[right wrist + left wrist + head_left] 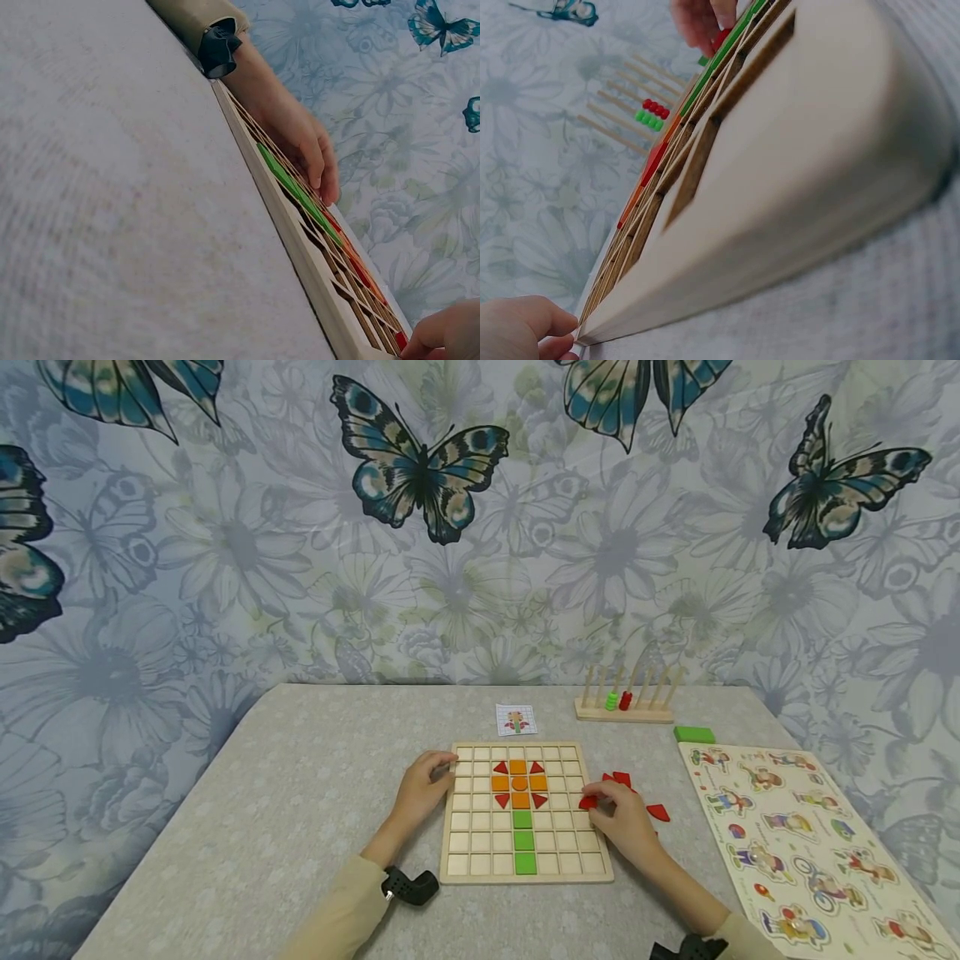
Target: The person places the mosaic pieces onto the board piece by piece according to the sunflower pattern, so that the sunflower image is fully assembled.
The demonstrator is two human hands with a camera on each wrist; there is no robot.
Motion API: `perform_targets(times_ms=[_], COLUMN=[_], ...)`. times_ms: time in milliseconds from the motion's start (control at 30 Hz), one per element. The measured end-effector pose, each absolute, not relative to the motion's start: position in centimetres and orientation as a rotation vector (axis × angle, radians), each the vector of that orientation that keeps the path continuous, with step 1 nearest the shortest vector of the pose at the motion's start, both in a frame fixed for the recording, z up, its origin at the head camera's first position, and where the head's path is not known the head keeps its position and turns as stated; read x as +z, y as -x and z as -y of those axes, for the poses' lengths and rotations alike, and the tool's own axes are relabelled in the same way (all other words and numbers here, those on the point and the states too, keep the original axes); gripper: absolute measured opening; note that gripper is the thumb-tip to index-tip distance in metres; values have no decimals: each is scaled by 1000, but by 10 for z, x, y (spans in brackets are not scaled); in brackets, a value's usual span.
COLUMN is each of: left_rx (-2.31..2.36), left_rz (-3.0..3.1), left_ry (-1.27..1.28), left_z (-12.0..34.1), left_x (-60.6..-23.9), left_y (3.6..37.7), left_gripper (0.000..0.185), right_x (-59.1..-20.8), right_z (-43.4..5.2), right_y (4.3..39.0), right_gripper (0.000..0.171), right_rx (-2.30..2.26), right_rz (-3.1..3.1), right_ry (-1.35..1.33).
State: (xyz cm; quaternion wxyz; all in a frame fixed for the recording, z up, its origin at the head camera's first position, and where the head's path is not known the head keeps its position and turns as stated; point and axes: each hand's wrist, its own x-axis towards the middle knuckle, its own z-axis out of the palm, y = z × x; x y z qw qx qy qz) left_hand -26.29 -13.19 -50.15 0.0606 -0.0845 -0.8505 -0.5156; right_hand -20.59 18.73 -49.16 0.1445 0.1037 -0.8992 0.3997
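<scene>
A wooden grid board [480, 843] lies flat on the table. In it sit orange squares [517, 767] around an orange round piece [520, 783], red triangular pieces [501, 767] at the corners, and a column of green squares [523, 840] below. My left hand [422, 785] touches the board's upper left edge with its fingertips. Over the board's right edge, my right hand [626, 818] pinches a small red piece [588, 802] between thumb and fingers; its full shape is partly hidden. More red pieces [657, 812] lie beside and behind that hand.
Behind the board lies a picture card [517, 720]. A wooden peg stand [624, 715] with green and red beads stands at the back right. A green block [694, 734] touches the top of a large illustrated puzzle board [780, 814] on the right.
</scene>
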Motion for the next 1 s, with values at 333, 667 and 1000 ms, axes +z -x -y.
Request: perform_targets(times_ms=[333, 667, 1000], left_rx=[-1564, -1552, -1552], left_rz=[2578, 2576, 2572], left_ry=[255, 264, 257], left_z=[133, 133, 132], left_x=[-500, -500, -500], left_y=[264, 264, 263], left_gripper=[28, 27, 27], right_x=[-485, -485, -485], right_z=[-166, -142, -145], right_y=[199, 199, 200], right_gripper=[31, 35, 31], right_rx=[1234, 1286, 1409], right_rz=[2578, 2676, 2678], right_ry=[-471, -637, -580])
